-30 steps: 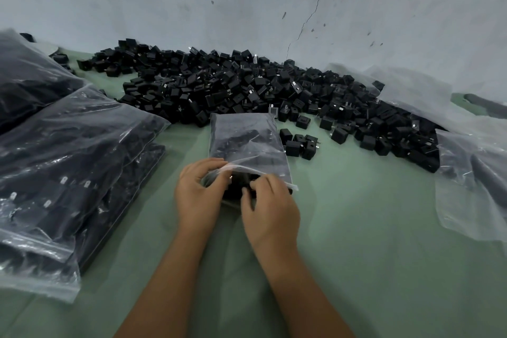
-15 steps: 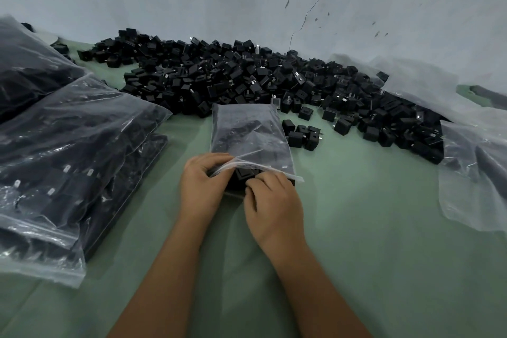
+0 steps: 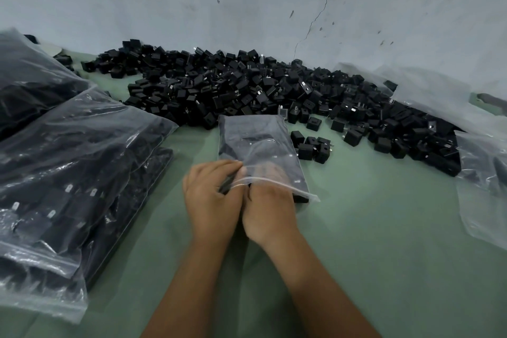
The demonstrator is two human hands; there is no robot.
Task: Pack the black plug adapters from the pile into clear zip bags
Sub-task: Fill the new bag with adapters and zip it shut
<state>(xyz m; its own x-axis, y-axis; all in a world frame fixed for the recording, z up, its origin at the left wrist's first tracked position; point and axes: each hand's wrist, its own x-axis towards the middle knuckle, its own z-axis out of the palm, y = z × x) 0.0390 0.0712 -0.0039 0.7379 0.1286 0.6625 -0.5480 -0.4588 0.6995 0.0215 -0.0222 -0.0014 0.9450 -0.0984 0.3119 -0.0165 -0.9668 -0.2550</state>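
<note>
Table: green top [image 3: 384, 241] against a cracked grey wall [image 3: 247, 3].
Hard to see: right hand [image 3: 270, 214] fingers hide inside the zip bag [image 3: 258, 145]; its grip is unclear.
Left hand [image 3: 211, 200]: pinches the bag's mouth.

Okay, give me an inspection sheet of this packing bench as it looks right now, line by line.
Surface: green table top, bare in front right.
Job's things: pile of black plug adapters along the wall; small zip bag with adapters inside, its mouth at the hands; a few loose adapters beside it.
Clutter: filled zip bags stacked at left; clear bags at right.
Grippers: left hand pinches the bag mouth; right hand has its fingers inside the bag mouth.
Cables: nothing seen.
Surroundings: pale wall, cracked and marked.
</note>
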